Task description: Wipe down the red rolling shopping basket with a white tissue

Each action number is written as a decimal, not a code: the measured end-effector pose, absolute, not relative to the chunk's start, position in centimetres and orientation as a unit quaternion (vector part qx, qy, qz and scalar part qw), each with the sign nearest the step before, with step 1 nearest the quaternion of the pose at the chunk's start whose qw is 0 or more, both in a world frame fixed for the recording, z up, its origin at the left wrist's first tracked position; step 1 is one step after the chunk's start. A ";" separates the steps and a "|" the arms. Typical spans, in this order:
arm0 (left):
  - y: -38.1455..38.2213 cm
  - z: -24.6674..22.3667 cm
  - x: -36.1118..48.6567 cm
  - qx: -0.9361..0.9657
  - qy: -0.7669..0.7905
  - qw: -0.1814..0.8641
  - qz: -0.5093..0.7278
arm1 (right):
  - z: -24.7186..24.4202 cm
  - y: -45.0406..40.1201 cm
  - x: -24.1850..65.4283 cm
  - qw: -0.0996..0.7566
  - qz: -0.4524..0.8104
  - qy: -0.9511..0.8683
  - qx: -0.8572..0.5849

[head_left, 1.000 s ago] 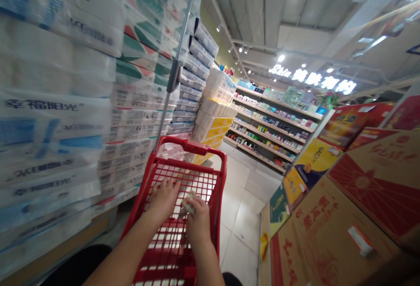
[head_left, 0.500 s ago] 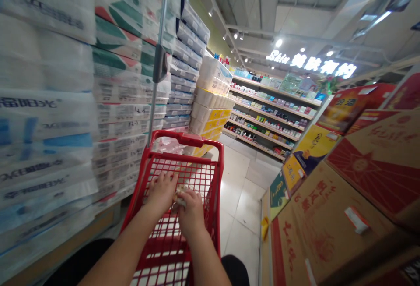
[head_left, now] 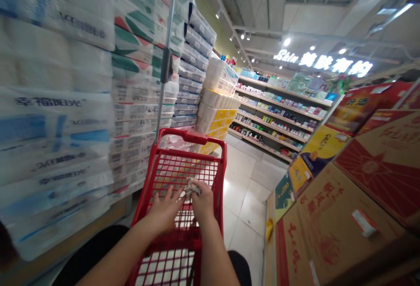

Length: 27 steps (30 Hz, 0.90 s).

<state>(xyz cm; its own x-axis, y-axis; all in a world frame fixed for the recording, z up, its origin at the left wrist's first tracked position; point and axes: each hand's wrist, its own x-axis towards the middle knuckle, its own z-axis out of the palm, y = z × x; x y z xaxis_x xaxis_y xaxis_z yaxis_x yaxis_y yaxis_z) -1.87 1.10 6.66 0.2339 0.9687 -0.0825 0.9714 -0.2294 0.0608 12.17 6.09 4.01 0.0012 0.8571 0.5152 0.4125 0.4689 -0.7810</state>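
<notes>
A red shopping cart (head_left: 224,159) with a grid basket stands in front of me. My right hand (head_left: 204,202) is closed around a crumpled whitish cloth (head_left: 190,188) above the grid. Part of the cloth is covered by the fingers. Beside it, lower and to the left, my left hand (head_left: 165,211) has its fingers spread over the grid, the fingertips close to the cloth. Whether they touch the grid I cannot tell.
Wrapped toilet-paper packs (head_left: 62,137) are stacked high on the left, close to a metal pole (head_left: 164,93). Cardboard cartons (head_left: 344,216) line the right side. Between them runs a tiled aisle (head_left: 244,181) leading to product shelves (head_left: 272,111).
The cloth in my right hand has moved up and to the right over the grid. My left hand has shifted lower, its fingers wider apart. The view has turned slightly left.
</notes>
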 end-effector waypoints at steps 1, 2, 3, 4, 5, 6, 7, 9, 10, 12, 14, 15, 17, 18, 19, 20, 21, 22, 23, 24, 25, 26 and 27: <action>0.7 6.2 -1.8 0.785 0.618 0.036 -0.017 | 4.2 6.0 12.2 0.531 0.212 -0.673 -0.469; 0.6 5.7 -1.7 0.785 0.620 0.018 -0.015 | 4.3 5.9 12.2 0.534 0.214 -0.672 -0.467; 0.5 5.2 -1.7 0.784 0.621 -0.001 -0.008 | 4.4 5.9 12.3 0.535 0.214 -0.673 -0.463; 0.6 4.7 -1.7 0.782 0.623 -0.020 0.000 | 4.5 5.8 12.3 0.536 0.214 -0.676 -0.458; 0.8 4.3 -1.7 0.780 0.624 -0.034 0.007 | 4.5 5.8 12.4 0.536 0.214 -0.680 -0.453; 1.0 3.9 -1.8 0.780 0.624 -0.044 0.012 | 4.5 5.7 12.4 0.534 0.212 -0.685 -0.448; 1.2 3.7 -1.8 0.781 0.622 -0.051 0.016 | 4.4 5.6 12.4 0.532 0.209 -0.690 -0.445; 1.5 3.6 -1.9 0.787 0.614 -0.055 0.020 | 4.1 5.3 12.3 0.520 0.189 -0.702 -0.448; 1.5 3.7 -1.9 0.790 0.610 -0.058 0.022 | 3.9 5.0 12.2 0.507 0.171 -0.714 -0.452; 1.4 3.8 -2.0 0.794 0.604 -0.062 0.027 | 3.6 4.3 11.9 0.469 0.121 -0.746 -0.456; 1.2 3.9 -2.1 0.795 0.602 -0.064 0.034 | 3.7 3.5 11.8 0.424 0.073 -0.779 -0.456; 1.1 3.9 -2.1 0.794 0.603 -0.065 0.039 | 3.8 3.2 11.8 0.404 0.055 -0.787 -0.463; 0.8 3.9 -2.1 0.792 0.605 -0.065 0.050 | 4.2 2.7 11.9 0.380 0.031 -0.770 -0.511; 0.7 4.0 -2.1 0.791 0.605 -0.064 0.055 | 4.4 2.6 11.9 0.374 0.021 -0.752 -0.543; 0.6 4.0 -2.2 0.791 0.605 -0.064 0.060 | 4.6 2.4 11.9 0.372 0.013 -0.735 -0.567; 0.4 4.1 -2.2 0.791 0.606 -0.064 0.064 | 4.7 2.3 11.9 0.375 0.006 -0.727 -0.575; 0.3 4.2 -2.2 0.789 0.607 -0.063 0.066 | 4.7 2.2 11.9 0.378 0.005 -0.734 -0.564; 0.1 4.4 -2.1 0.786 0.611 -0.062 0.068 | 4.6 2.1 11.8 0.382 0.007 -0.751 -0.538; -0.1 4.5 -2.1 0.783 0.615 -0.061 0.070 | 4.5 2.0 11.7 0.386 0.012 -0.770 -0.508; -0.3 4.7 -2.1 0.780 0.619 -0.059 0.071 | 4.4 2.0 11.7 0.389 0.018 -0.782 -0.487; -0.5 4.8 -2.1 0.777 0.622 -0.056 0.073 | 4.3 1.9 11.6 0.393 0.025 -0.780 -0.486; -0.7 4.9 -2.1 0.775 0.625 -0.053 0.075 | 4.1 1.8 11.6 0.395 0.031 -0.768 -0.504; -0.8 5.0 -2.1 0.774 0.627 -0.052 0.078 | 4.1 1.7 11.6 0.396 0.037 -0.749 -0.530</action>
